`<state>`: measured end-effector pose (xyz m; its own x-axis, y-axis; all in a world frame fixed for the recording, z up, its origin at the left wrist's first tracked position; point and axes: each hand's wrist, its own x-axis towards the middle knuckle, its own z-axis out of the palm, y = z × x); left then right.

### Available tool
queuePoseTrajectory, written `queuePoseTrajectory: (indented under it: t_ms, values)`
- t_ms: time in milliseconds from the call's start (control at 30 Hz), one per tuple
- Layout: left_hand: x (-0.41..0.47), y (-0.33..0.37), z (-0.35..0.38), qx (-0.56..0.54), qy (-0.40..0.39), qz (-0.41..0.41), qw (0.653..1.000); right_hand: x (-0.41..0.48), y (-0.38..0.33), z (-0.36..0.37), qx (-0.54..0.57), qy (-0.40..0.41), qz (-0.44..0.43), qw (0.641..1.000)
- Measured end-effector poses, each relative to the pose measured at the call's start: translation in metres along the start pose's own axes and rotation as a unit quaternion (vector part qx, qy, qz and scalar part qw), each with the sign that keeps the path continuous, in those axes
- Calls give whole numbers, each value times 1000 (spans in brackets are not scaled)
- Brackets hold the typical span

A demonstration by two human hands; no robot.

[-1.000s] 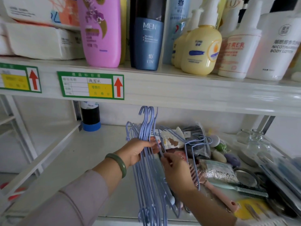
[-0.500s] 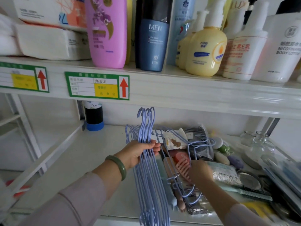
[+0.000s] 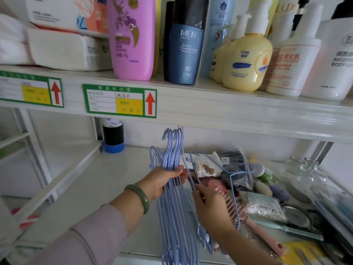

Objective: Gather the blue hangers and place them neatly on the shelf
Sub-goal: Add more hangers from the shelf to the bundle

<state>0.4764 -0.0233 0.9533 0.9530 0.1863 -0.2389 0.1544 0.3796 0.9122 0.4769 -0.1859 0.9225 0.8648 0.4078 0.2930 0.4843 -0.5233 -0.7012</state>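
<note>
Head view: bare white shelf [image 3: 99,180] lies open to the left of both hands, while clutter crowds the right and the upper shelf's edge [image 3: 210,111] hangs just above. The left hand [image 3: 162,181] is clenched round a bundle of thin blue wire hangers [image 3: 172,207], hooks up. The right hand [image 3: 209,202] pinches another blue hanger [image 3: 232,175] lying tilted over the clutter, beside a pink comb [image 3: 257,226].

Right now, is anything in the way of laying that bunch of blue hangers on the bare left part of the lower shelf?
Nothing visible blocks it. The left hand holds the bunch of blue hangers right over the bare shelf surface. The black-and-blue roll stands back in the corner, and the clutter, including the pink comb, lies to the right.
</note>
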Motion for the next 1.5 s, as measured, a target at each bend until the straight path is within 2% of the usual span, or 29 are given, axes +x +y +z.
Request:
queuePoseTrajectory:
  t_ms: [100,200,267,333,433,500,600,767,833,933,1100,1233,1500]
  values:
    - [-1,1,-1,-7,-1,5,1000,-15,-7,8,9,2,-40,999]
    - [0,0,-6,-5,12,11,1000,-15,-4,5,18,-38,-45,998]
    - [0,1,-9,8,11,9,1000,-4,6,-6,2,-36,-8,999]
    - [-2,1,-12,17,12,4,1000,17,36,-23,-57,-1,73,996]
    - [-4,1,-15,20,14,1,1000,41,83,-46,-165,51,210,962]
    - [-5,0,-17,19,17,1,1000,45,98,-49,-186,30,268,945]
    - [-6,1,-18,11,12,-1,1000,44,104,-46,-170,10,284,944]
    - [-7,0,-18,10,19,4,1000,51,98,-39,-210,-13,282,936]
    - [-7,-1,-19,7,17,3,1000,52,89,-39,-189,10,256,948]
    - [-8,-1,-22,-1,19,-1,1000,53,62,-36,-84,38,185,978]
    - [-10,0,-22,-11,25,-1,1000,33,13,-10,3,-1,68,998]
    - [-14,2,-22,-39,22,3,999,3,-18,12,3,-20,-30,999]
    - [-22,7,-32,-12,29,15,999,-2,-34,25,2,-69,-82,994]
